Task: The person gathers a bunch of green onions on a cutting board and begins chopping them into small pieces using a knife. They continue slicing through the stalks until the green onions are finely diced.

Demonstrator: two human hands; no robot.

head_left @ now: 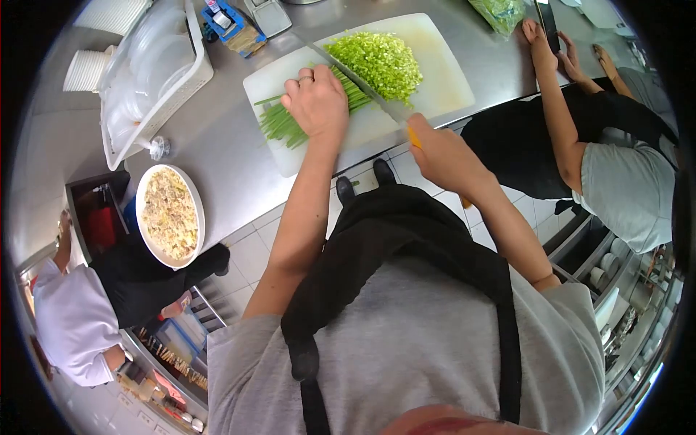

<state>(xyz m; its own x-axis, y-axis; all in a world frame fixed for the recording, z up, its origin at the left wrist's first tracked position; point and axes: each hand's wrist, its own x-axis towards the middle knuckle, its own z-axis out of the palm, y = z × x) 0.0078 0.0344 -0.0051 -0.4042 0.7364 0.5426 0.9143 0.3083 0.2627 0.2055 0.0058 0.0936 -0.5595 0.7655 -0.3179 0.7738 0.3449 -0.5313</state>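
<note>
My right hand [451, 161] is closed round the yellow handle of a kitchen knife [360, 83]. The long blade slants up and left, between a heap of chopped green onions [380, 64] and the uncut stalks. With its fingers curled, my left hand [317, 101] presses down on the bundle of green onions [283, 125], close to the blade. Their loose ends stick out to the left below the hand. Everything lies on a white cutting board [442, 80] on the steel counter. The stalks under my left palm are hidden.
An oval dish of chopped food [171, 210] stands at the counter's left edge. A white basket of plastic lids [192, 69] and a blue holder [235, 29] are beyond it. One person [623, 181] stands on the right holding a phone, another [76, 312] on the left.
</note>
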